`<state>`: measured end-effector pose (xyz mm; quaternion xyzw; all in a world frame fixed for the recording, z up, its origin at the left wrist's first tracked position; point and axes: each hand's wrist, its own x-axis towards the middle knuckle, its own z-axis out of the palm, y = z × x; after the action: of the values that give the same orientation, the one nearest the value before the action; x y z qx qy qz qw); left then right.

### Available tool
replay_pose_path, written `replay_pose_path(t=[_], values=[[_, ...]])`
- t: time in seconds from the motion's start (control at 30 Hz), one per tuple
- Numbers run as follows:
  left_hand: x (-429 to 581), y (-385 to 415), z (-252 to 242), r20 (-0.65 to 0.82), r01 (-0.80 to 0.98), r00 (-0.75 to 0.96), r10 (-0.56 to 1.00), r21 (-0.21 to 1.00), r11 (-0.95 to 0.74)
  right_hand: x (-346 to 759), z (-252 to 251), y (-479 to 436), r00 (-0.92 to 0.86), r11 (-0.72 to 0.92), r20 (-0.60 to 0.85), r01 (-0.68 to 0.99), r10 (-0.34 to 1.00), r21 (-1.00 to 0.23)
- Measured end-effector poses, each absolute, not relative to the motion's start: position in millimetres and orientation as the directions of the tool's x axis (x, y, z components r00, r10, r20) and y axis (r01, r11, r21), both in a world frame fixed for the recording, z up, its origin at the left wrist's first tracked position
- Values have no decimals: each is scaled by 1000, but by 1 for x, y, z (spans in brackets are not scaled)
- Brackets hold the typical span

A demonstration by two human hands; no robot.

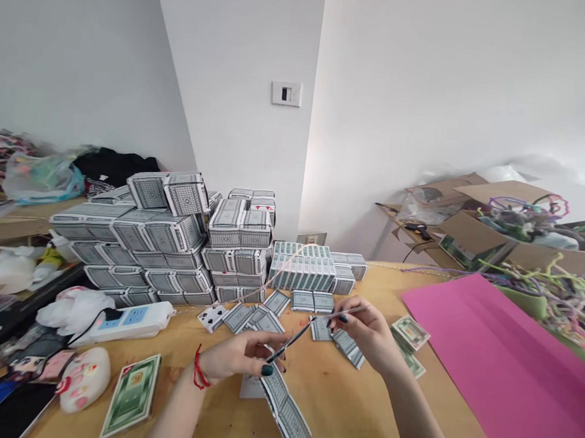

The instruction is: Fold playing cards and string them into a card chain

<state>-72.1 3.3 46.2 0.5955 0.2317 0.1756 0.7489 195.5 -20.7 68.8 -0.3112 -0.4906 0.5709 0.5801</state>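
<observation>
My left hand (242, 361), with a red string on its wrist, is closed on a row of joined grey-backed playing cards (286, 415) that hangs down toward me. It also pinches the lower end of a thin grey stick (310, 325). My right hand (367, 332) pinches the upper end of the same stick above the wooden table (349, 410). Loose cards (258, 320) lie flat just behind both hands.
Stacks of card boxes (170, 244) stand at the back left, a smaller row (303, 268) behind the hands. A white power strip (129, 322), a green banknote pad (132, 395) and small toys lie left. Banknote bundles (409, 335), pink paper (502, 367) and boxes of pipe cleaners (527, 225) sit right.
</observation>
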Motion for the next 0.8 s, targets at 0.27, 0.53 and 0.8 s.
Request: replay_pose_path(t=[0.27, 0.53, 0.8], values=[[-72, 3, 48, -152, 38, 847, 509, 973, 229, 194, 70, -21, -171, 164, 226, -317, 959, -934], [-74, 3, 47, -98, -17, 869, 485, 974, 228, 197, 78, -23, -251, 228, 237, -65, 938, -972], [-75, 4, 47, -105, 7, 871, 479, 980, 201, 202, 77, -25, -259, 244, 206, 123, 944, -962]])
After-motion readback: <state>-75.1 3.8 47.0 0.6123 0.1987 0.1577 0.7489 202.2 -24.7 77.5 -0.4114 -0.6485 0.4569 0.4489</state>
